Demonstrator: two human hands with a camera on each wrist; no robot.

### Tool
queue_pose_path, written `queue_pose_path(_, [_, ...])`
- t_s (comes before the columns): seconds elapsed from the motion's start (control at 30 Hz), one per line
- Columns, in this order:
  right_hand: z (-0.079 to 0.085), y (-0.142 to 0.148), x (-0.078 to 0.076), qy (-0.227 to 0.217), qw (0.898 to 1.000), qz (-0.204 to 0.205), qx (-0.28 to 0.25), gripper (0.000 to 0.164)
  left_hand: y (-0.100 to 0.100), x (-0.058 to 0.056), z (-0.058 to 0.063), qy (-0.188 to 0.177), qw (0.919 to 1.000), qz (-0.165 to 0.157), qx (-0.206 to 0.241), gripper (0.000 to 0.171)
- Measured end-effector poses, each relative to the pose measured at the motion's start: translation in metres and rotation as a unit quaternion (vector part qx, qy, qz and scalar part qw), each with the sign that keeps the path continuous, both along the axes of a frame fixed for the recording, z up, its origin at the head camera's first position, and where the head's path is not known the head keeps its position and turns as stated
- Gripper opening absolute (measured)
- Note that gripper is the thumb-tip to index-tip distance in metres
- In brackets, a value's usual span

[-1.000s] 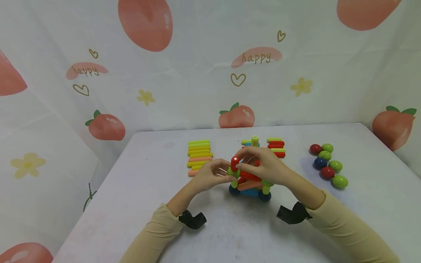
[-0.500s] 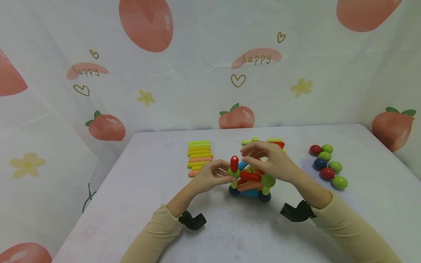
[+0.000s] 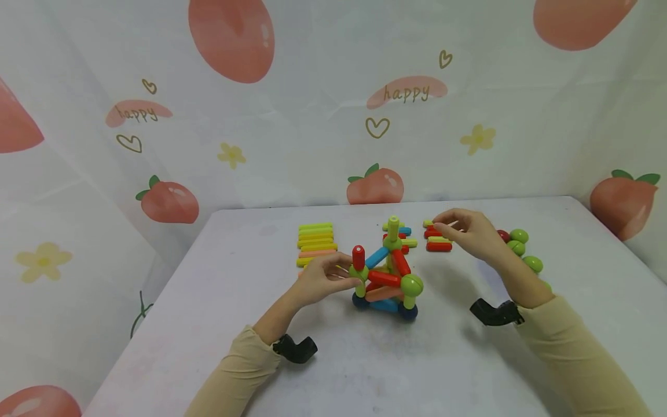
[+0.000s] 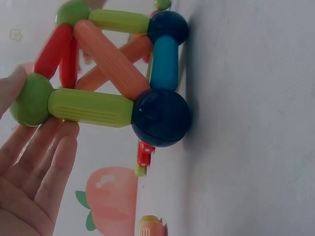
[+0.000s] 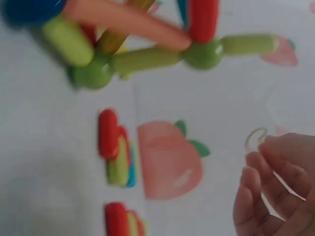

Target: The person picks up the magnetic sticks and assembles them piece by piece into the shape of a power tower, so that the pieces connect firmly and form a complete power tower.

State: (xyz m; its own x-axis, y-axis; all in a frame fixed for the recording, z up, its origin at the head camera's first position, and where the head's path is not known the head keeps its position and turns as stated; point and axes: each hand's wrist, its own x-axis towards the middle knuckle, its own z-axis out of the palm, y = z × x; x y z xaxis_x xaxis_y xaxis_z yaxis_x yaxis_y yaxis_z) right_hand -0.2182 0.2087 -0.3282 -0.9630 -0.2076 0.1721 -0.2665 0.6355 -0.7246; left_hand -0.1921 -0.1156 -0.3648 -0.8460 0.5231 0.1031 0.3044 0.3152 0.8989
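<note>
The toy frame [image 3: 384, 278] stands on the table [image 3: 344, 365], where the left hand [image 3: 324, 279] steadies it, thumb and fingers pinching a green ball [image 3: 358, 274] at one corner. The right hand [image 3: 471, 236], loosely curled around nothing, hovers near the short sticks [image 3: 439, 247]; fetching another looks like the current step, calling next for a neat pinch.

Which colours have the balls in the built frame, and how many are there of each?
Green balls: 4 (3 upper; 1 lower ball, clear in the right wrist view)
Dark blue balls: 2
Total: 6 balls
</note>
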Motion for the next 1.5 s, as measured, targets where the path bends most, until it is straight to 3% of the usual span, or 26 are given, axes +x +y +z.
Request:
queue_pose_path(0.1, [-0.015, 0.008, -0.01, -0.042, 0.999, 0.008, 0.024, 0.034, -0.001, 0.0, 0.001, 0.005, 1.0, -0.001, 0.002, 0.037])
queue_pose_path(0.3, [-0.042, 0.018, -0.024, -0.075, 0.995, 0.026, 0.061, 0.031, -0.003, -0.001, 0.002, 0.011, 0.9999, -0.006, 0.004, 0.036])
queue_pose_path(0.6, [-0.058, 0.019, -0.032, -0.102, 0.99, 0.01, 0.098, 0.032, -0.002, -0.002, 0.001, 0.003, 0.9999, -0.007, 0.01, 0.036])
queue_pose_path(1.03, [-0.056, 0.013, -0.032, -0.094, 0.982, 0.018, 0.163, 0.03, -0.003, -0.003, 0.0, -0.003, 0.9999, -0.009, 0.014, 0.035])
queue_pose_path(1.17, [-0.047, 0.012, -0.025, -0.072, 0.989, 0.034, 0.127, 0.03, -0.003, -0.003, 0.0, -0.004, 0.9998, -0.011, 0.017, 0.035])
queue_pose_path(1.3, [-0.027, 0.007, -0.012, -0.048, 0.995, 0.061, 0.069, 0.029, -0.003, -0.003, 0.0, -0.008, 0.9997, -0.011, 0.018, 0.036])
queue_pose_path(1.5, [-0.001, -0.004, 0.011, -0.037, 0.992, 0.115, -0.019, 0.025, -0.003, -0.002, 0.0, -0.005, 0.9998, -0.012, 0.018, 0.036])
